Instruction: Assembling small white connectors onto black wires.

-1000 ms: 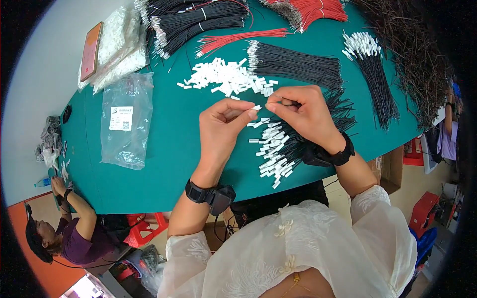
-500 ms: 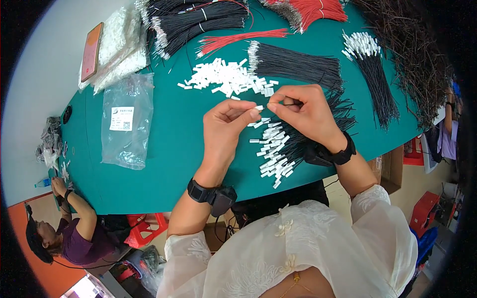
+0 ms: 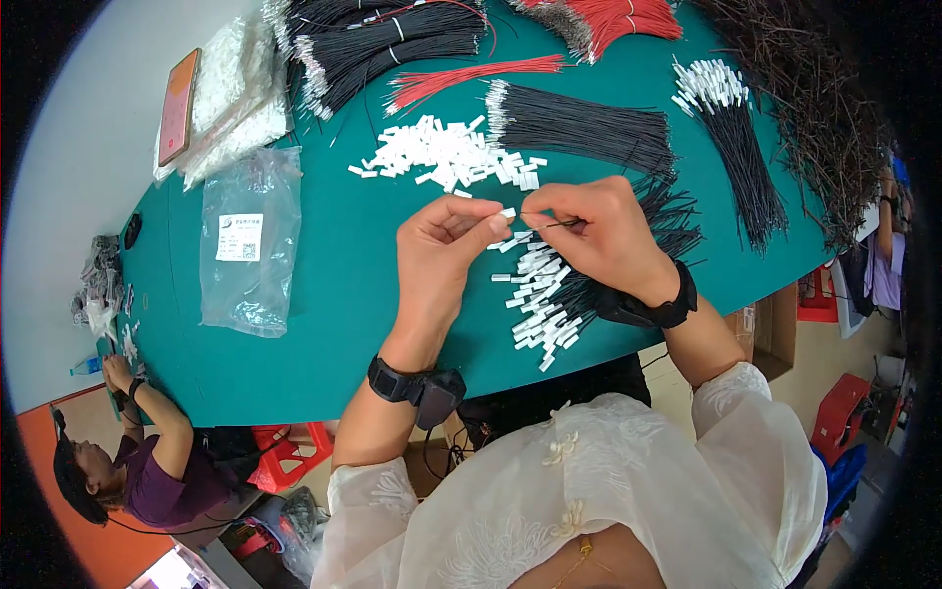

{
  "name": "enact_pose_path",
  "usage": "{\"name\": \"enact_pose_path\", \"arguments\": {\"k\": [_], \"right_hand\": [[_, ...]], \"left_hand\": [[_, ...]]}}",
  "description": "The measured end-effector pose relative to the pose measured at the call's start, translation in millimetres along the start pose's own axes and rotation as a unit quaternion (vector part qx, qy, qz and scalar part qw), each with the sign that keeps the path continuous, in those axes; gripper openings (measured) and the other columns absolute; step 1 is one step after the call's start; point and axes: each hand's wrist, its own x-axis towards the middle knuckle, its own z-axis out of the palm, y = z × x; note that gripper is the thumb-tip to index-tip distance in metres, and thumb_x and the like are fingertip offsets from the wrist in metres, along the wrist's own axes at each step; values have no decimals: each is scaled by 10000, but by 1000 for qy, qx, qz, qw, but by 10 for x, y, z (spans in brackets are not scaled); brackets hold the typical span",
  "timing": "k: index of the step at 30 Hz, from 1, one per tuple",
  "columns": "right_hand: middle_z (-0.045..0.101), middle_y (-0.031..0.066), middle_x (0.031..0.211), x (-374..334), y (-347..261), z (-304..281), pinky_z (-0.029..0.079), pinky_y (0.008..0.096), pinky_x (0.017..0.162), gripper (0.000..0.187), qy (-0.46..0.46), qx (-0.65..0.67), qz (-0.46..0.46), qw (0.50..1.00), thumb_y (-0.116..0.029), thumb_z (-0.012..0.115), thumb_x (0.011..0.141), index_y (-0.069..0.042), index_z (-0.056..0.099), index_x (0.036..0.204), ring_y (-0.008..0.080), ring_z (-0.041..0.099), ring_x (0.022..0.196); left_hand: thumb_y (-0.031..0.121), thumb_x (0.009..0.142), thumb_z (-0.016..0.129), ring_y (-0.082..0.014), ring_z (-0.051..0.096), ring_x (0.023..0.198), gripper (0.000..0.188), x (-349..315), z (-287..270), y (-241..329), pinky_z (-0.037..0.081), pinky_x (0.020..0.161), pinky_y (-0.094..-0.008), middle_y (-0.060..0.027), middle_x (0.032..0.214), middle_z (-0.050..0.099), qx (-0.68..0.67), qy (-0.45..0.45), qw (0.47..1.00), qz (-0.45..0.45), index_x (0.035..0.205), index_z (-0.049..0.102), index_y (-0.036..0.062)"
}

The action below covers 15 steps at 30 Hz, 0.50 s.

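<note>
My left hand [image 3: 439, 257] pinches a small white plastic connector housing [image 3: 507, 213] between thumb and forefinger. Just right of it, my right hand [image 3: 610, 236] is closed on a thin black wire [image 3: 559, 225]; the fingertips of the two hands almost meet. Whether the wire's end is inside the housing I cannot tell. Beneath and beside my right hand lies a fanned heap of black wires with white housings [image 3: 538, 304] on their ends. Beyond my hands is a loose pile of white housings [image 3: 432, 149].
Black wire bundles [image 3: 402, 49] and red wires [image 3: 471, 80] lie at the back of the green table [image 3: 343, 294]. More black wires [image 3: 579, 126] are beyond my right hand. A clear bag [image 3: 252, 290] and phone [image 3: 178, 103] are left. Another person [image 3: 162, 476] sits far left.
My right fingers have shifted slightly left and straightened a little, so more of the black wire shows below them. My left hand stays nearly in place, still pinching the housing.
</note>
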Motion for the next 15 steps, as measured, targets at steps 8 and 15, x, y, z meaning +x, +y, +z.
{"name": "enact_pose_path", "arguments": {"k": [8, 15], "right_hand": [[564, 77, 630, 8, 30, -10, 351, 260, 461, 109, -27, 16, 2, 999, 45, 625, 758, -12, 650, 848, 158, 475, 486], [599, 119, 674, 19, 45, -34, 428, 330, 507, 58, -34, -58, -32, 997, -33, 666, 786, -12, 642, 835, 268, 576, 557]], "left_hand": [[-26, 829, 708, -110, 668, 802, 123, -22, 1, 51, 522, 705, -217, -87, 879, 708, 82, -9, 996, 20, 948, 676, -22], [-9, 843, 701, -94, 656, 782, 78, -7, 16, 37, 514, 686, -214, -64, 854, 704, 106, -15, 994, 24, 915, 674, -19]]}}
